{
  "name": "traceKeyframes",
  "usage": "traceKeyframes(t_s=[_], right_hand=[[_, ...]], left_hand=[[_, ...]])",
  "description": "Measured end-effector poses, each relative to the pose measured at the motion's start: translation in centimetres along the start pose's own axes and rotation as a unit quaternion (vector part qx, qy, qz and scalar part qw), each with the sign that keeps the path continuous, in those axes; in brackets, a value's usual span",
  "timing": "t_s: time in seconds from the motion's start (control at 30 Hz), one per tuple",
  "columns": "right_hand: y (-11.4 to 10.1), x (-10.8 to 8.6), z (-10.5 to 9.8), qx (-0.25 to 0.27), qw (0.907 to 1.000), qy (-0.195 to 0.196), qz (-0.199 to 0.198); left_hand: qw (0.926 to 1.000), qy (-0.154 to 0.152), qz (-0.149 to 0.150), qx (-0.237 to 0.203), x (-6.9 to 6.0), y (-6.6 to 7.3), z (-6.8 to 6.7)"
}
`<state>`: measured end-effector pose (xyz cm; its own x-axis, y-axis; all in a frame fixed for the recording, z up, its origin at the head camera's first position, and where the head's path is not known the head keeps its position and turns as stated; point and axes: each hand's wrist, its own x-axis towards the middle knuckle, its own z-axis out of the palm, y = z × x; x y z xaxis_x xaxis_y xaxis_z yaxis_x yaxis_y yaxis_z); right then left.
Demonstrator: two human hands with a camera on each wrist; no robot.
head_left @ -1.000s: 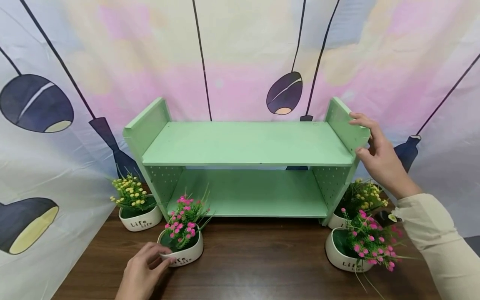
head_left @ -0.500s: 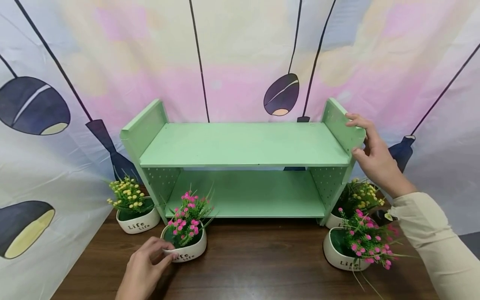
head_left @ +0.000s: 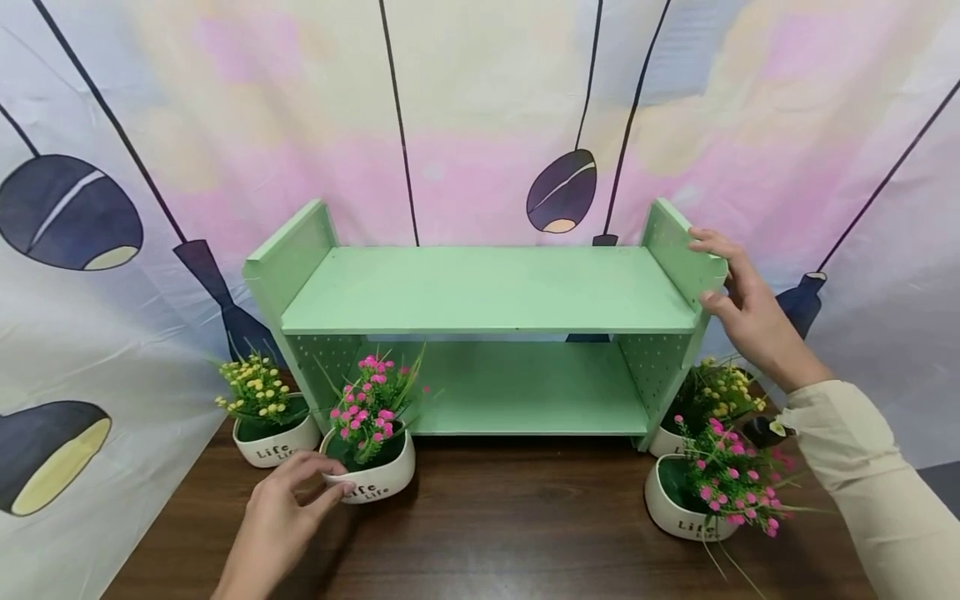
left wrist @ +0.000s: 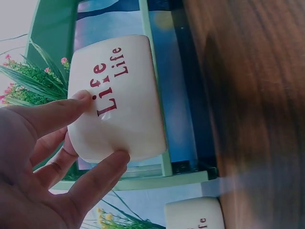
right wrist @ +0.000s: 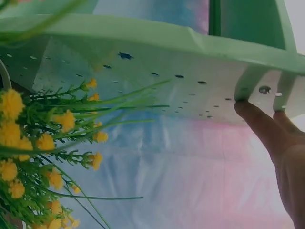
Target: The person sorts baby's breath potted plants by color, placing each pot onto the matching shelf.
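A white pot (head_left: pixel 392 478) of pink flowers, lettered "Life", is held by its front left side in my left hand (head_left: pixel 279 510), a little above the table. In the left wrist view, the thumb and fingers pinch the pot's white wall (left wrist: pixel 125 90). My right hand (head_left: pixel 759 321) grips the top of the right side panel of a green two-tier shelf (head_left: pixel 487 292), with a finger over its upper edge. From the right wrist view, fingertips (right wrist: pixel 245 107) touch the panel's perforated outer face. Both tiers of the shelf bear nothing that I can see.
A pot of yellow flowers (head_left: pixel 277 446) stands left of the shelf. On the right are another yellow-flowered pot (head_left: pixel 667 442), partly hidden, and a pink-flowered pot (head_left: pixel 678 517) in front of it. A printed curtain (head_left: pixel 480 125) hangs behind the brown wooden table (head_left: pixel 510 525).
The left hand has raised the pink-flowered pot off the table and brought it slightly toward the shelf. The right hand has stayed on the side panel.
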<state>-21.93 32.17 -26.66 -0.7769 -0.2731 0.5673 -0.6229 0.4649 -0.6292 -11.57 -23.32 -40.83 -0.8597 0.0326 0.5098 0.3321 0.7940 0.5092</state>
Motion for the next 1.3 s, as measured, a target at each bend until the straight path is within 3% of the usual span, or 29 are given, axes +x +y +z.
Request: traceKeyframes(t_s=[0.27, 0.47, 0.7, 0.93, 1.13, 1.3], right_hand=[[-0.1, 0.0, -0.3, 0.012, 0.9995, -0.017, 0.024], [0.1, 0.2, -0.1, 0.012, 0.9998, -0.008, 0.012], [0.1, 0.0, 0.0, 0.016, 0.9998, -0.003, 0.012], [0.1, -0.1, -0.1, 0.039, 0.9991, 0.000, 0.015], [0.2, -0.1, -0.1, 0.049, 0.9988, -0.002, 0.005], [0.4, 0.0, 0.1, 0.050, 0.9987, 0.001, 0.001]], left_hand=[[0.9996, 0.014, 0.009, -0.022, 1.2, 0.2, -0.3], [0.9987, 0.017, 0.020, -0.043, 2.7, 0.6, 0.2], [0.9974, -0.010, 0.008, -0.071, 4.1, 0.9, 1.5], [0.9972, -0.012, 0.010, -0.073, 5.3, 0.8, 2.7], [0.9940, -0.045, -0.009, -0.099, 6.1, 0.4, 3.4], [0.9930, -0.057, -0.005, -0.104, 6.6, 0.2, 3.9]])
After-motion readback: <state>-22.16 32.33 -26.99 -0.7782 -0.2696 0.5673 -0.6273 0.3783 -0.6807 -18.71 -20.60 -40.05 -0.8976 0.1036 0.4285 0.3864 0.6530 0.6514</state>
